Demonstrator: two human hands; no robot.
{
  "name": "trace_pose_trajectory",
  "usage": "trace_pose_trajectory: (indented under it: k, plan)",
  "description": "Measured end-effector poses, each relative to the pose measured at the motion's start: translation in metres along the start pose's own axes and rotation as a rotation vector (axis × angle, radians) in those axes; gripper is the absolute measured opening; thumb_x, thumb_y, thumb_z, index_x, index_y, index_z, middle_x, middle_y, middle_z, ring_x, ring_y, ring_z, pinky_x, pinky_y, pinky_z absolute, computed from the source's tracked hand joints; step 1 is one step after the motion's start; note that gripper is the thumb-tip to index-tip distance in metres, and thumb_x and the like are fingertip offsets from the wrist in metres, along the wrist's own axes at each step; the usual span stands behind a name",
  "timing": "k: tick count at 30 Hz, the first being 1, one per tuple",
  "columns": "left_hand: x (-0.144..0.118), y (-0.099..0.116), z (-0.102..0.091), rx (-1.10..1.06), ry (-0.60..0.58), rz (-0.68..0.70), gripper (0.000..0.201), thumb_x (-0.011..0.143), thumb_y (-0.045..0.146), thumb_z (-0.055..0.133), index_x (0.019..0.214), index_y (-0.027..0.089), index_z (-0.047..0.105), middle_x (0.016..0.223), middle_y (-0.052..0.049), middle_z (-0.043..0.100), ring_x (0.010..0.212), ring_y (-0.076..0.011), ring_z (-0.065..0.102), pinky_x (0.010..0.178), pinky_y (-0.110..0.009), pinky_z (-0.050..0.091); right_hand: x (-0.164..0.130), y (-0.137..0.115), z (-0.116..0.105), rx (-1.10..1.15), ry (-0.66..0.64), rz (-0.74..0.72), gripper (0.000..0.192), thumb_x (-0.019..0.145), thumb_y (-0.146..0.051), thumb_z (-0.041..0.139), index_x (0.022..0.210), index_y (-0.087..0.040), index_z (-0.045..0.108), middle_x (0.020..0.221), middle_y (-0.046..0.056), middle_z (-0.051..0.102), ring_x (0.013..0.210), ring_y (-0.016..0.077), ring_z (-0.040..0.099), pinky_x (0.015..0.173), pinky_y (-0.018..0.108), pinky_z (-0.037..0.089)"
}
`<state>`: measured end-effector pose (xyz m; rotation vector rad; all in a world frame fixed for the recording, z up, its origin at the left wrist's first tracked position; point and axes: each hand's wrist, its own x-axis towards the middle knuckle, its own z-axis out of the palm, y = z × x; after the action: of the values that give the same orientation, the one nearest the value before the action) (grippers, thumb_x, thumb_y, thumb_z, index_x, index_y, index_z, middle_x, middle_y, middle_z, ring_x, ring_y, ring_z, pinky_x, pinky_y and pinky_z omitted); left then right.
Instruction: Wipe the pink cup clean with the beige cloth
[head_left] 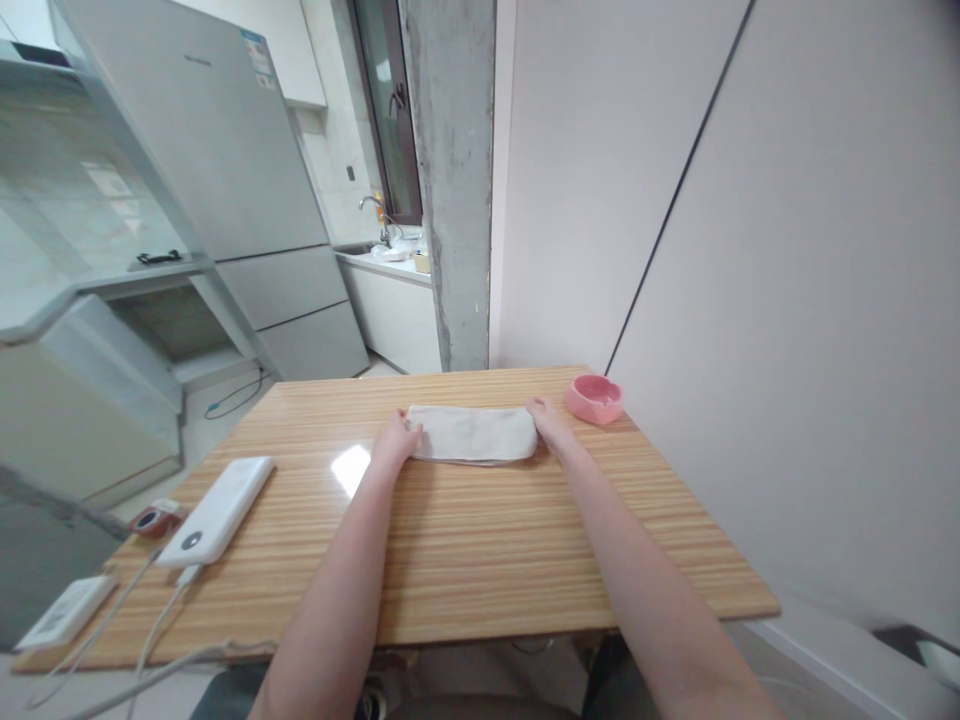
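Observation:
A folded off-white cloth (472,434) lies flat near the far edge of the wooden table (480,540). My left hand (395,440) rests on the cloth's left end, fingers pressed onto its edge. My right hand (546,418) touches the cloth's right end, fingers lying on its corner. Both arms reach straight forward across the table. Whether either hand pinches the fabric or only presses it I cannot tell.
A pink dish (594,397) sits at the table's far right corner. A white power bank (217,508) with cables, a small red device (154,519) and a white box (66,611) lie at the left. A wall runs along the right; a fridge (225,150) stands behind.

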<state>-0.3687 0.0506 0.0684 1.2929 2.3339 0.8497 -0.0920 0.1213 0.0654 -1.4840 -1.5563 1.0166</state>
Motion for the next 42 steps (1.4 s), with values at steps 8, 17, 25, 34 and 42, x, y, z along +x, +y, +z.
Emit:
trace_pose_trajectory:
  k: [8, 17, 25, 34, 42]
  plan:
    - [-0.002, 0.002, 0.001, 0.209, -0.118, 0.01, 0.042, 0.081, 0.026, 0.049, 0.122, 0.017, 0.046, 0.116, -0.016, 0.065, 0.104, -0.0267, 0.063, 0.082, -0.033, 0.046, -0.014, -0.004, -0.011, -0.145, -0.334, 0.107, 0.083, 0.067, -0.014, 0.063, 0.143, -0.017, 0.031, 0.111, 0.011, 0.066, 0.082, 0.0189, 0.065, 0.061, 0.024, 0.049]
    - [-0.007, 0.003, -0.003, 0.208, -0.003, 0.096, 0.047, 0.08, 0.025, 0.048, 0.126, 0.015, 0.044, 0.121, -0.018, 0.061, 0.112, -0.0273, 0.058, 0.088, -0.033, 0.044, 0.008, 0.014, 0.0, -0.213, -0.05, -0.007, 0.078, 0.068, -0.01, 0.06, 0.141, -0.009, 0.032, 0.109, 0.012, 0.066, 0.094, 0.0196, 0.064, 0.085, 0.029, 0.049]
    - [-0.003, -0.006, -0.004, 0.377, -0.092, 0.021, 0.041, 0.084, 0.031, 0.046, 0.121, 0.015, 0.044, 0.114, -0.02, 0.064, 0.107, -0.0314, 0.061, 0.084, -0.038, 0.046, 0.0, 0.014, -0.002, -0.389, -0.126, -0.059, 0.08, 0.066, -0.009, 0.066, 0.139, -0.012, 0.034, 0.115, 0.014, 0.063, 0.104, 0.0226, 0.061, 0.088, 0.031, 0.046]
    - [-0.008, 0.0, -0.006, 0.425, -0.078, -0.011, 0.033, 0.084, 0.036, 0.044, 0.111, 0.016, 0.048, 0.108, -0.019, 0.066, 0.102, -0.0312, 0.063, 0.08, -0.038, 0.047, -0.003, 0.015, 0.002, -0.597, -0.071, -0.141, 0.052, 0.07, -0.015, 0.064, 0.121, -0.015, 0.054, 0.113, 0.013, 0.065, 0.106, 0.0252, 0.06, 0.086, 0.03, 0.046]
    - [-0.011, 0.002, -0.011, 0.471, -0.003, 0.077, 0.022, 0.083, 0.029, 0.047, 0.095, 0.015, 0.058, 0.106, -0.018, 0.066, 0.101, -0.0297, 0.062, 0.08, -0.035, 0.046, -0.001, 0.018, 0.002, -0.636, -0.104, -0.094, 0.04, 0.073, -0.021, 0.064, 0.112, -0.011, 0.06, 0.109, 0.015, 0.067, 0.102, 0.0264, 0.063, 0.083, 0.031, 0.047]
